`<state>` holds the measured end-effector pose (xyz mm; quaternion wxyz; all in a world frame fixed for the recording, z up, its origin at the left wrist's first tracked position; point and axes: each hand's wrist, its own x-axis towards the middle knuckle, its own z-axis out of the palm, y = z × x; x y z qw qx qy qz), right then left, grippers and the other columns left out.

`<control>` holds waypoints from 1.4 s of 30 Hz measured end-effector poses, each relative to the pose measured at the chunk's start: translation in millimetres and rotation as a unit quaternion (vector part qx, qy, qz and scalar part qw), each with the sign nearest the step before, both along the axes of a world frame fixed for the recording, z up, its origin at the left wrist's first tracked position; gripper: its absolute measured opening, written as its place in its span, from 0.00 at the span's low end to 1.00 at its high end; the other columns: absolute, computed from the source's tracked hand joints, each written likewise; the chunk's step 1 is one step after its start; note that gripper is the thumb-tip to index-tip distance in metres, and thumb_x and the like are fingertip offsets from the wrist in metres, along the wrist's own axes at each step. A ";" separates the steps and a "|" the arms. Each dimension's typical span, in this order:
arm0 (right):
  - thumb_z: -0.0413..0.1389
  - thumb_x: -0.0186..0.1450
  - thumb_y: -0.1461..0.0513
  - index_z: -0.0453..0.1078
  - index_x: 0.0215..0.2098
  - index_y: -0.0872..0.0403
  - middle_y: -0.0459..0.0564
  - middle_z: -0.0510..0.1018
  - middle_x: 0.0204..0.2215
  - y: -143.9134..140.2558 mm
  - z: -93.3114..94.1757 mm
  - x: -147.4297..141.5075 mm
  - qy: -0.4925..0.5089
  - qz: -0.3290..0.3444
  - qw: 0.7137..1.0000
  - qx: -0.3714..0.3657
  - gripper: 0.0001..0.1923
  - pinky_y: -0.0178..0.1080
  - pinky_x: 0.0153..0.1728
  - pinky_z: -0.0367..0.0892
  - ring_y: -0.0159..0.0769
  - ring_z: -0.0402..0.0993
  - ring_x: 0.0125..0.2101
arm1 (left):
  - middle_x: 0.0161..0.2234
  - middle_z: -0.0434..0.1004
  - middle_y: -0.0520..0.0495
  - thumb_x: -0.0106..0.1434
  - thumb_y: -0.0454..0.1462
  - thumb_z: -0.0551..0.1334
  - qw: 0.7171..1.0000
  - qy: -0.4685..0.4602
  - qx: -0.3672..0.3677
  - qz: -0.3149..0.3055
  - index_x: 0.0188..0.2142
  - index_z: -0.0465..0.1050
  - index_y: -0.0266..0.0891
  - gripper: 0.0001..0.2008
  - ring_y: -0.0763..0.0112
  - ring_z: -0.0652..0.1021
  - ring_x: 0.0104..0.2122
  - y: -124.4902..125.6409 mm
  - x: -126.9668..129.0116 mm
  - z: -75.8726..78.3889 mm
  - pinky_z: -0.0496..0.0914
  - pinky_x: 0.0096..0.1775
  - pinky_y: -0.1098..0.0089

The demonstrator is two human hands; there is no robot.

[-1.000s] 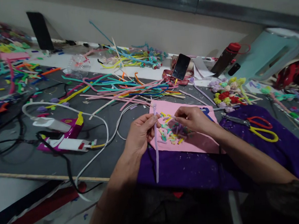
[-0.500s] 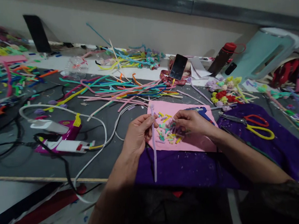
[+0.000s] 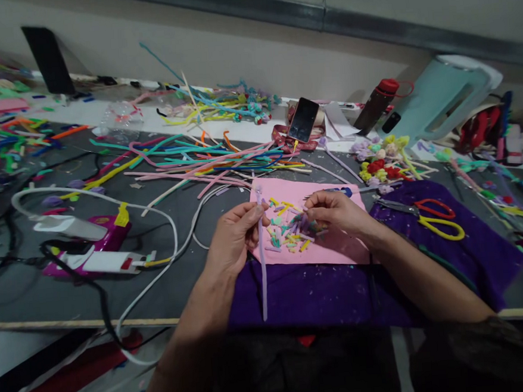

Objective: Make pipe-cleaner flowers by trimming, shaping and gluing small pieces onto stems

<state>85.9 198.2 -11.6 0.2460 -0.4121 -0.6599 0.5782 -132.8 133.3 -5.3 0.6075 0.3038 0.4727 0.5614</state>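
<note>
Lilac stem [image 3: 262, 261] is pinched upright in left hand [image 3: 233, 240]; right hand [image 3: 334, 212] fingertips are closed on cut bits [image 3: 288, 233], best picked singly.

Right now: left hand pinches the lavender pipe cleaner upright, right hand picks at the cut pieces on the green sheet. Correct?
Not quite: the sheet is pink, not green, as the head view shows. The left hand does pinch the lavender pipe cleaner upright, and the right hand picks at the cut pieces on it.

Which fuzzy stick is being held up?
The long lilac pipe cleaner, pinched in the left hand. The other sticks lie loose on the table.
</note>
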 end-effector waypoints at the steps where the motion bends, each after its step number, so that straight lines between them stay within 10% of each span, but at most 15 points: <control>1: 0.55 0.58 0.60 0.70 0.31 0.56 0.44 0.72 0.22 -1.6 1.7 -1.7 -0.011 0.013 1.000 0.012 0.07 0.31 0.18 0.57 0.24 0.63 0.17 | 0.21 0.72 0.54 0.50 0.41 0.66 1.000 0.001 -0.002 -0.001 0.30 0.75 0.36 0.11 0.86 0.63 0.12 0.0 0.2 0.1 0.54 0.14 0.81; 9: 0.54 0.60 0.66 0.75 0.35 0.55 0.50 0.78 0.31 9.2 11.6 -24.0 -0.151 0.039 0.938 0.310 0.09 0.34 0.33 0.64 0.33 0.73 0.32 | 0.20 0.72 0.55 0.50 0.41 0.66 1.000 -0.002 -0.001 -0.004 0.31 0.75 0.36 0.11 0.86 0.62 0.12 0.6 0.8 0.7 0.54 0.14 0.81; 17: 0.52 0.62 0.63 0.75 0.36 0.54 0.50 0.77 0.31 15.8 -2.7 -9.2 -0.237 0.053 0.893 0.378 0.09 0.34 0.30 0.60 0.33 0.72 0.30 | 0.19 0.71 0.54 0.50 0.41 0.66 1.000 -0.006 0.004 -0.017 0.26 0.73 0.34 0.10 0.86 0.62 0.12 -0.6 0.4 2.1 0.53 0.13 0.81; 29: 0.48 0.64 0.64 0.73 0.37 0.55 0.52 0.73 0.31 13.1 4.3 -42.0 -0.410 0.179 0.753 0.483 0.11 0.35 0.23 0.46 0.32 0.65 0.26 | 0.17 0.69 0.55 0.51 0.41 0.66 1.000 0.000 0.012 -0.016 0.23 0.71 0.35 0.11 0.86 0.62 0.11 0.5 -0.4 -0.4 0.53 0.12 0.81; 42: 0.52 0.58 0.68 0.72 0.37 0.55 0.49 0.77 0.34 9.9 16.1 -17.3 -0.175 0.078 0.925 0.328 0.11 0.33 0.33 0.62 0.32 0.72 0.32 | 0.19 0.71 0.56 0.49 0.41 0.66 0.999 -0.032 -0.021 -0.023 0.30 0.74 0.36 0.11 0.86 0.62 0.11 0.3 -2.8 1.3 0.54 0.13 0.80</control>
